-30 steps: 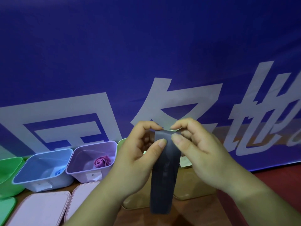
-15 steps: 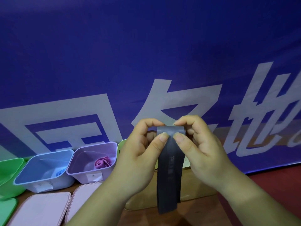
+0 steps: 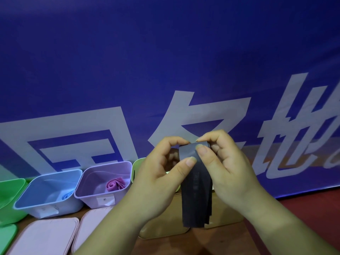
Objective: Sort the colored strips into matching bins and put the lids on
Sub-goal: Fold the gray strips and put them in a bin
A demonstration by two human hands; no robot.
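L hand [image 3: 156, 181] & R hand [image 3: 230, 166] close together, both pinching top of dark strip [image 3: 196, 196]; rest hangs between my wrists. I'd roll it tight, edges flush, 1 turn at a time.

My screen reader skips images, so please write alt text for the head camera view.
Left hand and right hand pinch the curled-over top of a dark grey strip, its tail hanging down. Beyond stand a blue bin and a purple bin holding a pink roll, lids in front.
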